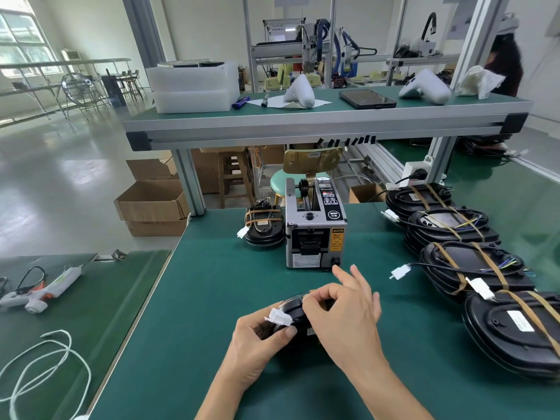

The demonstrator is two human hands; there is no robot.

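A black oval plastic part (295, 310) lies on the green mat near the front, mostly hidden under my hands. My left hand (257, 341) grips its left side, thumb curled beside a white wire connector (280, 317) that sticks up from it. My right hand (342, 313) lies over the top of the part, its thumb and forefinger pinching at the upper edge while the other fingers stretch out. What they pinch is too small to tell.
A grey automatic tape dispenser (315, 228) stands just behind my hands, with one rubber-banded black part (264, 227) left of it. Several banded black parts (472, 262) with white connectors line the right side. A glue gun (42, 291) and white cord (45, 365) lie on the left table.
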